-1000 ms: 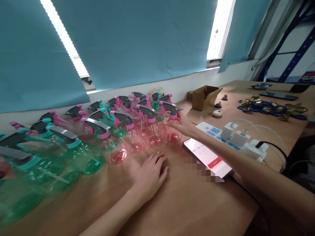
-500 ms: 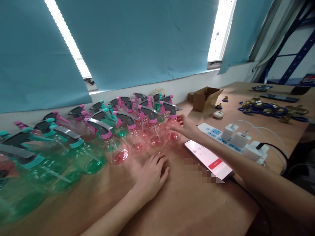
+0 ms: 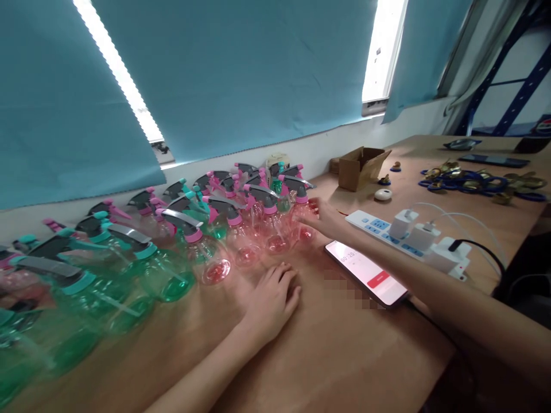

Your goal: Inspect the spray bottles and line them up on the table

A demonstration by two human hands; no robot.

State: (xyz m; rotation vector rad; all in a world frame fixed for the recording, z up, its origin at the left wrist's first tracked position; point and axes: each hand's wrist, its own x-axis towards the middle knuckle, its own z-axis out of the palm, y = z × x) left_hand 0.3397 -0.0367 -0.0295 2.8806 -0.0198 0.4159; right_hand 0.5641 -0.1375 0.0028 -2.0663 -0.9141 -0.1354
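My right hand (image 3: 321, 217) is wrapped around the clear pink body of a spray bottle (image 3: 301, 202) at the right end of the front row. That bottle stands upright and has a pink collar and a grey trigger head. Flat on the table, my left hand (image 3: 274, 298) rests with fingers loosely stretched and nothing in it. Beyond it are more pink spray bottles (image 3: 276, 229). Green spray bottles (image 3: 166, 269) with teal collars stand toward the left. A lit phone (image 3: 365, 274) showing a timer lies below my right forearm.
A white power strip (image 3: 374, 225) with plugged-in chargers and cables lies to the right. An open cardboard box (image 3: 359, 169) stands near the wall. A white earphone case (image 3: 383, 195) and a heap of brass-coloured parts with blue rings (image 3: 467, 179) are farther right. Blue blinds (image 3: 241, 74) hang behind.
The view has shifted slightly, so the bottles at left appear farther right. Both hands keep nearly the same places, the right one still at the end pink bottle.
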